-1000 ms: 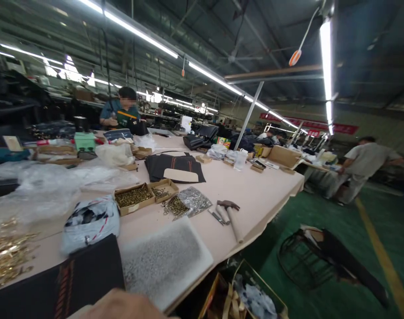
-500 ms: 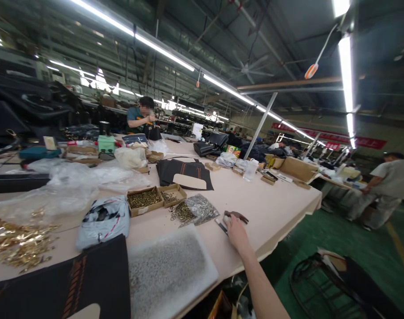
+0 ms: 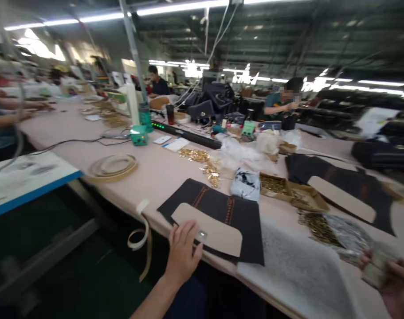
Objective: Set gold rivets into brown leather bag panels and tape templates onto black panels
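Observation:
A black panel (image 3: 246, 235) with orange-brown stitching lies at the table's front edge, a beige rounded piece (image 3: 221, 235) on top of it. My left hand (image 3: 182, 254) is open, its fingertips on the left end of the beige piece. Beside those fingers sits a small shiny clear or metallic item (image 3: 202, 235). At the far right, my right hand (image 3: 396, 277) is closed around a blurred greyish block-like object (image 3: 379, 266) that I cannot make out. It is near a plastic bag (image 3: 350, 235) and a pale slab (image 3: 295, 266).
Behind are gold metal pieces (image 3: 197, 156), a grey-white bag (image 3: 245, 185), boxes of small brass parts (image 3: 274, 184) and more black panels (image 3: 341, 186). A coiled strip (image 3: 113, 166) and green device (image 3: 139, 135) lie left. Other people work around the tables.
The view has swung left. My left hand has come into view on the beige piece. My right hand, earlier at a hammer on the table, now holds a blurred object at the right edge.

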{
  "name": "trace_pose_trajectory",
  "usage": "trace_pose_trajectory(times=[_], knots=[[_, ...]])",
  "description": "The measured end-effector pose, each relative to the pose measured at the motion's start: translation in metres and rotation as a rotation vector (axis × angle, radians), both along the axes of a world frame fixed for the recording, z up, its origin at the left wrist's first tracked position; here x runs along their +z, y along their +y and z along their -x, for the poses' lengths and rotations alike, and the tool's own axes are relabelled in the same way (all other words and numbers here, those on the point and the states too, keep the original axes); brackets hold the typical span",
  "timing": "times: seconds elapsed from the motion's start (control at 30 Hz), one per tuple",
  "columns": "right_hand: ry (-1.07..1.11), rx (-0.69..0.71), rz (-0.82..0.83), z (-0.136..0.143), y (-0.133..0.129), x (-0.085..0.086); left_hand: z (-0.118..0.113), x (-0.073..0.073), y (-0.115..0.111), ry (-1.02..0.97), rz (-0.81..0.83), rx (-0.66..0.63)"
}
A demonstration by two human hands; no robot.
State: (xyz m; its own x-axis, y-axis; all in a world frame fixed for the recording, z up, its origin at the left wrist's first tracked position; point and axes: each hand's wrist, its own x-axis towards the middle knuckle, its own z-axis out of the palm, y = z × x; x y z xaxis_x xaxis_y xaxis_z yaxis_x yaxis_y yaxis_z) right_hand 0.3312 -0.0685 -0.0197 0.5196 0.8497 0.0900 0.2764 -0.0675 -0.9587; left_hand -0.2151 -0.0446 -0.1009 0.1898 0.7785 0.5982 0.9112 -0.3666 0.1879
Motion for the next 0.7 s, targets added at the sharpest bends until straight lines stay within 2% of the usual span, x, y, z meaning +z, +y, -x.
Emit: trace_pose_trajectory(times=[0.07,0.13,0.23,0.33,0.43,0.57,0.63,0.7], knots=[[0.319,0.085,-0.119,0.068,0.019,0.01,-0.004,0.006,-0.002,-0.028,0.033,0.008],[0.619,0.213,-0.164,0.152,0.032,0.028,-0.007,0.01,-0.005,-0.068,0.055,0.003],[0.801,0.379,-0.23,0.269,0.05,0.045,-0.006,0.013,-0.008,-0.1,0.076,-0.014],[0.892,0.499,-0.234,0.346,0.066,0.04,-0.003,0.012,-0.007,-0.093,0.088,-0.017],[0.879,0.542,-0.261,0.386,0.078,0.023,0.0,0.011,-0.007,-0.088,0.088,-0.012],[0.759,0.527,-0.271,0.414,0.083,0.0,0.006,0.008,-0.006,-0.042,0.114,-0.053],[0.689,0.47,-0.279,0.422,0.082,-0.004,0.009,0.006,-0.006,-0.025,0.123,-0.071],[0.654,0.444,-0.306,0.426,0.079,-0.001,0.011,0.003,-0.006,-0.033,0.12,-0.071]])
